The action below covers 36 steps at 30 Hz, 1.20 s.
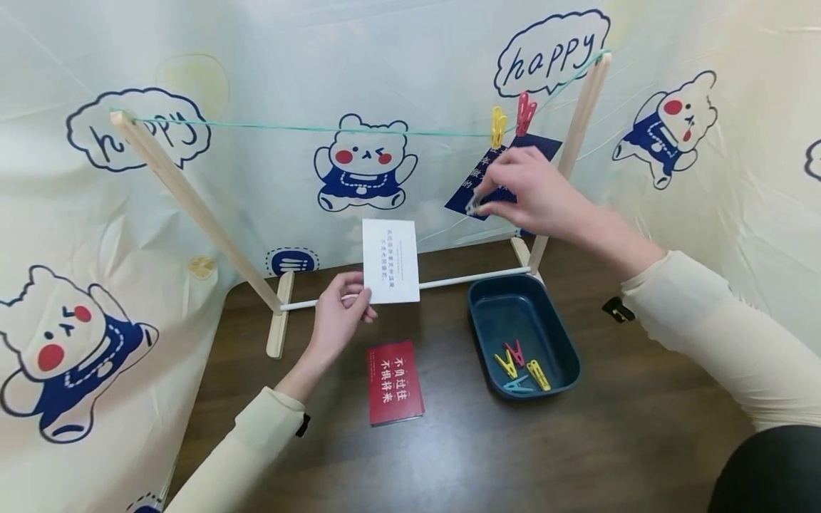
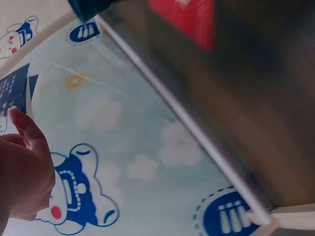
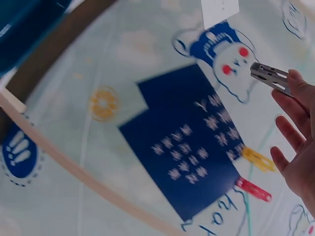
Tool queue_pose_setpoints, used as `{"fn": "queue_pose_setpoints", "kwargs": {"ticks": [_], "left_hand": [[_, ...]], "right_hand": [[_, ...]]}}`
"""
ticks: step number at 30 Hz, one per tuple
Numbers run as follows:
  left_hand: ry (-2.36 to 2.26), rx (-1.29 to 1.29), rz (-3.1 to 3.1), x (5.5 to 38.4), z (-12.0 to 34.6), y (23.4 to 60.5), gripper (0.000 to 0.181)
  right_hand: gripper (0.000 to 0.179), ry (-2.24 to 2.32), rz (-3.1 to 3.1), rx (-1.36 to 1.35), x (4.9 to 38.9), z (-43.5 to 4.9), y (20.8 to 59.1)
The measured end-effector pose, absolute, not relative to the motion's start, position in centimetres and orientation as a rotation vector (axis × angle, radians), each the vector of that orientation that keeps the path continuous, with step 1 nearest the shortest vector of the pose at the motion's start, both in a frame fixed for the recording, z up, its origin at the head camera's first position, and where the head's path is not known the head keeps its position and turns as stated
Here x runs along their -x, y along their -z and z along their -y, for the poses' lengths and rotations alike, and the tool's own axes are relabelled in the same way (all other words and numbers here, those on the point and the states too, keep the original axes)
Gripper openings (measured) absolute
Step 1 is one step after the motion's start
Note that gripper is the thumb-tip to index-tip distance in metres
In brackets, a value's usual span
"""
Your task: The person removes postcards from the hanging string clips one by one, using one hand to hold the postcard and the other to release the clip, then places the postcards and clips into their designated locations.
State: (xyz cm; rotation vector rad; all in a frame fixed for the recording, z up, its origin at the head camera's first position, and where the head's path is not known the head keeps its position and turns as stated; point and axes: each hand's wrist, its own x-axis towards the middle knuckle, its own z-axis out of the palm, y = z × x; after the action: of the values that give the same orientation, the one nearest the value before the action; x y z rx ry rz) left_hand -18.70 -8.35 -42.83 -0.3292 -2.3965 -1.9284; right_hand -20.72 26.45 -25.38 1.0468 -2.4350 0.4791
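Observation:
My left hand pinches a white card with printed text by its lower left corner, in front of the wooden frame. Up at the right, my right hand pinches a grey clothespin between thumb and finger. Two dark blue cards hang from the green string beside that hand, under a yellow clothespin and a red clothespin. In the left wrist view, the left hand shows at the left edge, its fingertips partly hidden.
A dark blue bin with several coloured clothespins stands at the right on the brown table. Red cards lie stacked left of it. Wooden posts hold the string, with a white rod low between them. A printed cloth hangs behind.

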Motion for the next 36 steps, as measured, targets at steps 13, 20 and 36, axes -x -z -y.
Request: {"fn": "queue_pose_setpoints", "kwargs": {"ticks": [13,20,36], "left_hand": [[1.98,0.153,2.722,15.4,9.8,46.5,0.013],[2.092,0.044,2.881,14.7,10.3,47.4,0.011],[2.255,-0.01,3.066,13.7,11.9,49.9,0.01]], "right_hand": [[0.019,-0.463,2.65,-1.072,19.2,-27.2,31.4],[0.021,-0.482,2.748,-1.084,18.4,-27.6,34.1],[0.021,-0.514,3.001,-0.992,17.0,-29.0,40.3]]}}
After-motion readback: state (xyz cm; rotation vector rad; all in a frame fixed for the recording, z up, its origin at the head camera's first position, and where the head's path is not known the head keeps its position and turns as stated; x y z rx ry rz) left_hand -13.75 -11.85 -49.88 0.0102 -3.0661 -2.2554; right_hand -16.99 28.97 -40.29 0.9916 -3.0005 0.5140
